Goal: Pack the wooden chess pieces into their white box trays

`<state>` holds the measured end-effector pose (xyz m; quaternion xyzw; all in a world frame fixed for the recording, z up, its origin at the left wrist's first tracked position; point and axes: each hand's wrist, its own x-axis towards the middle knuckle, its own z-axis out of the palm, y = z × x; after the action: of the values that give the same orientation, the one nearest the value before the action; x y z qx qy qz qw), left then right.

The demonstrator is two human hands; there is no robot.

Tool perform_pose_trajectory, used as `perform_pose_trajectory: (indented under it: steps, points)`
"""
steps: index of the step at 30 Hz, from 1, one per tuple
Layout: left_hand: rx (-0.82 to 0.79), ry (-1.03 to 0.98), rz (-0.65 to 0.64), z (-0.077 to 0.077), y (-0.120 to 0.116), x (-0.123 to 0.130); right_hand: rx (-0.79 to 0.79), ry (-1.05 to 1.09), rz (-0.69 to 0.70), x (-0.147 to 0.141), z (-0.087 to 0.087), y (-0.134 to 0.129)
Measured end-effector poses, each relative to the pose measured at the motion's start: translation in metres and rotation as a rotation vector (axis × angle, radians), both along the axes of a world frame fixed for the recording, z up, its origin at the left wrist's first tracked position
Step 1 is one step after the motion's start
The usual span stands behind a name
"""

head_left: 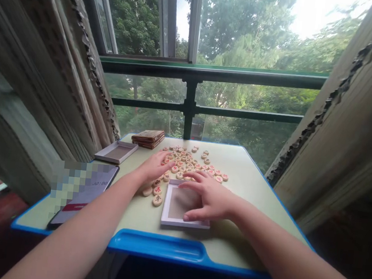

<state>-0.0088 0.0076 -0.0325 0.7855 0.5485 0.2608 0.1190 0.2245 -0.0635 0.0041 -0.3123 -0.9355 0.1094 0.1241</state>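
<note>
Many round wooden pieces with red or black characters (157, 200) lie loosely over the middle of the pale table (245, 171). My left hand (155, 166) rests over the left side of these pieces, fingers apart. An open shallow box (180, 202) with a white rim stands near the front, just right of the closest pieces. Over this box and its far edge reaches my right hand (208, 194), with its fingers spread and thumb over the near part of the box. Neither hand visibly holds a piece.
At the back left are a folded brown board (148, 137) and another shallow box part (116, 151). A large phone (85, 191) lies at the left edge. Along the front runs a blue tray (159, 246). Curtains (349, 111) flank the table; a green railing (244, 76) stands behind it.
</note>
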Motion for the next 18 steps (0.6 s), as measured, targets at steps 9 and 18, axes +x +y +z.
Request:
perform_pose_trajectory:
  steps: [9,18]
  points:
    - [0.067,0.075,-0.051,0.005,-0.009,0.016,0.176,-0.128,-0.573,0.023,0.005,0.030]
    - [0.013,-0.025,-0.061,-0.001,-0.006,0.007,-0.040,-0.187,-0.747,0.049,-0.009,0.057]
